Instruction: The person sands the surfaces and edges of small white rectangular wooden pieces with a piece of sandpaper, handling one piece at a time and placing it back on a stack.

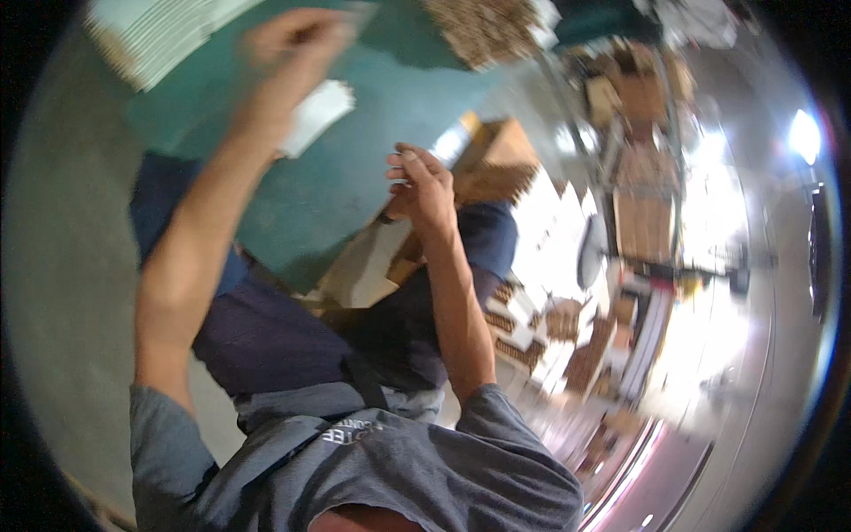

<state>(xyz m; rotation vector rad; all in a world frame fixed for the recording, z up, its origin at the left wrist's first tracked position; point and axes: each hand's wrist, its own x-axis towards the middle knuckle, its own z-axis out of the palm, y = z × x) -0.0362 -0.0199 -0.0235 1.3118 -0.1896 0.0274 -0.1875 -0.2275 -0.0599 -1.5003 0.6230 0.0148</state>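
My left hand (297, 40), smeared by motion, reaches over the far side of the green table (372, 97). Its fingers are closed on a thin pale piece (359, 16) that juts out to the right; blur hides what kind it is. Below that hand, partly behind my forearm, lies a small stack of white flat pieces (321, 117). My right hand (423, 184) hovers above the near right part of the table, fingers loosely bent and apart, with nothing visible in them. Folded brown cardboard (505, 160) sits just right of it.
A tall stack of white sheets (168, 40) stands at the far left, and bundled brown cardboard pieces (487, 31) at the far edge. An open carton (363, 266) is between my legs. More cardboard stacks (541, 332), a fan (592, 253) and loaded shelving (643, 168) fill the right.
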